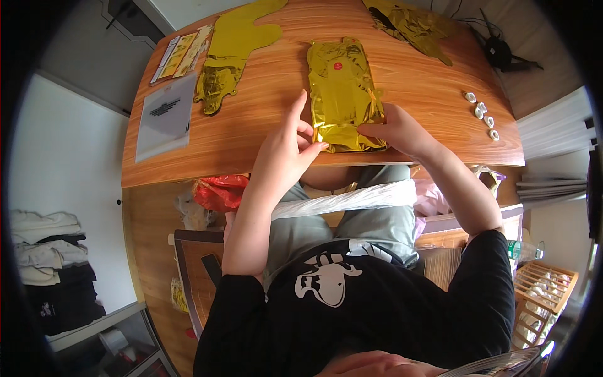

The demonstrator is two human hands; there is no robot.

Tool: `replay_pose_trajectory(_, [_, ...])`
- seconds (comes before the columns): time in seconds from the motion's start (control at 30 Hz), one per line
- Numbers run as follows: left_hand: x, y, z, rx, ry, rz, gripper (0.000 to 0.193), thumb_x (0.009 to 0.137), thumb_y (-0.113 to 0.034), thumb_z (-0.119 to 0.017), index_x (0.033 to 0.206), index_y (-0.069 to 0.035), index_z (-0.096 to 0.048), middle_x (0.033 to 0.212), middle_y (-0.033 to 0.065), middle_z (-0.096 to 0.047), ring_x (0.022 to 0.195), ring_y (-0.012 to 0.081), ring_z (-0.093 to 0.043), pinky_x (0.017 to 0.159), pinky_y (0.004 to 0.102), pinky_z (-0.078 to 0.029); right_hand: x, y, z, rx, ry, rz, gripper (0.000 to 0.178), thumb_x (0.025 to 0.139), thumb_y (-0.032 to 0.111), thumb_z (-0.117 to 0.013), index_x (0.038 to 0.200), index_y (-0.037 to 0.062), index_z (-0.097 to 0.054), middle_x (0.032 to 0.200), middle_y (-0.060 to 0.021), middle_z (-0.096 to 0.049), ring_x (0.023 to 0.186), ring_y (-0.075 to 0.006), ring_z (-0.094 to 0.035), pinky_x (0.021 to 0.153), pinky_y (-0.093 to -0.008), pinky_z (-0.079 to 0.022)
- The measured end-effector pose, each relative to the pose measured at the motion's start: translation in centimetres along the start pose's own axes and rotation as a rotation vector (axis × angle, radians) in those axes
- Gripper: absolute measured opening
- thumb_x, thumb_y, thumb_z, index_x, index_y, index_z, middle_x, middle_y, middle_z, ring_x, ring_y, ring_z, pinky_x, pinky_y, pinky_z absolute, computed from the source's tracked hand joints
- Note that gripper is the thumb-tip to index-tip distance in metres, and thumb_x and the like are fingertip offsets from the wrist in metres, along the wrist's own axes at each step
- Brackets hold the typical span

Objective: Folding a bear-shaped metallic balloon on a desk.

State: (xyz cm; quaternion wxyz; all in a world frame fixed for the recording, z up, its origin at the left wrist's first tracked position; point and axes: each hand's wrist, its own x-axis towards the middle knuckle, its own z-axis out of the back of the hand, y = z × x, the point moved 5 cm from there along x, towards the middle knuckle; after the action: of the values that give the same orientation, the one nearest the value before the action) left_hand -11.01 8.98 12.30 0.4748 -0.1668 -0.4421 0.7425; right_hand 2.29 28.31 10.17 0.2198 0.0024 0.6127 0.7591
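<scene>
A folded gold foil balloon [342,100] lies flat on the wooden table [251,135] in front of me, a small red round sticker on its upper part. My left hand [284,149] is at its near left corner, the thumb pressing on the foil, the index finger stretched up alongside and the other fingers curled at the edge. At the near right side my right hand [404,132] grips the edge, its thumb on top and its other fingers mostly hidden.
Flat gold foil balloons [239,44] [418,28] lie at the far left and far right. A clear bag with black strips [164,116] and printed cards [182,53] are on the left. Several small white rolls [481,108] and a black device [499,50] are on the right. A white rolled sheet [352,200] crosses my lap.
</scene>
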Motion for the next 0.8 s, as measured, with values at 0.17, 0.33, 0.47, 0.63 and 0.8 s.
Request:
replay_pose_trajectory(0.17, [-0.5, 0.9, -0.1, -0.061, -0.006, -0.07, 0.089, 0.089, -0.004, -0.078, 0.162, -0.011, -0.029, 0.096, 0.0081, -0.067, 0.077, 0.0141, -0.069, 0.07, 0.0279, -0.055, -1.1, 0.1, -0.5, 0.001, -0.065, 0.186, 0.032, 0.094, 0.019, -0.071, 0.116, -0.0043, -0.068, 0.094, -0.009, -0.075, 0.08, -0.0145, -0.066, 0.075, -0.0318, -0.054])
replay_pose_trajectory(0.33, [-0.9, 0.7, -0.2, -0.007, -0.041, -0.127, 0.082, 0.09, -0.001, -0.075, 0.16, -0.01, -0.033, 0.096, 0.0072, -0.067, 0.077, 0.0133, -0.068, 0.068, 0.0263, -0.054, -1.2, -0.2, -0.4, -0.083, -0.15, 0.1, 0.031, 0.093, 0.02, -0.072, 0.112, -0.0039, -0.069, 0.091, -0.0111, -0.074, 0.079, -0.0146, -0.066, 0.074, -0.0322, -0.054])
replay_pose_trajectory(0.47, [-1.2, -0.1, -0.6, 0.031, -0.1, -0.136, 0.073, 0.089, 0.001, -0.073, 0.154, -0.009, -0.042, 0.098, 0.0087, -0.067, 0.08, 0.0159, -0.068, 0.071, 0.0291, -0.055, -0.9, -0.7, -0.1, -0.093, -0.156, 0.107, 0.032, 0.092, 0.022, -0.073, 0.111, -0.0039, -0.068, 0.088, -0.0116, -0.074, 0.078, -0.0153, -0.067, 0.074, -0.032, -0.054])
replay_pose_trajectory(0.63, [-3.2, -0.5, -1.4, 0.365, -0.264, -0.425, 0.041, 0.086, -0.002, -0.069, 0.126, -0.007, -0.064, 0.107, 0.0094, -0.066, 0.095, 0.028, -0.068, 0.081, 0.0412, -0.058, -1.8, 1.2, -0.6, -0.207, -0.18, 0.015, 0.026, 0.095, 0.016, -0.073, 0.112, -0.0027, -0.066, 0.083, 0.0005, -0.065, 0.073, -0.0052, -0.055, 0.065, -0.0253, -0.047])
replay_pose_trajectory(0.8, [-5.5, 0.1, -2.4, 0.458, -0.222, -0.638, 0.033, 0.085, -0.005, -0.069, 0.118, -0.006, -0.07, 0.119, 0.0076, -0.069, 0.111, 0.025, -0.068, 0.095, 0.0384, -0.056, -1.7, 1.0, -0.6, -0.232, -0.206, 0.045, 0.025, 0.094, 0.017, -0.074, 0.11, -0.0015, -0.065, 0.077, 0.0025, -0.06, 0.069, -0.0055, -0.049, 0.061, -0.0262, -0.043])
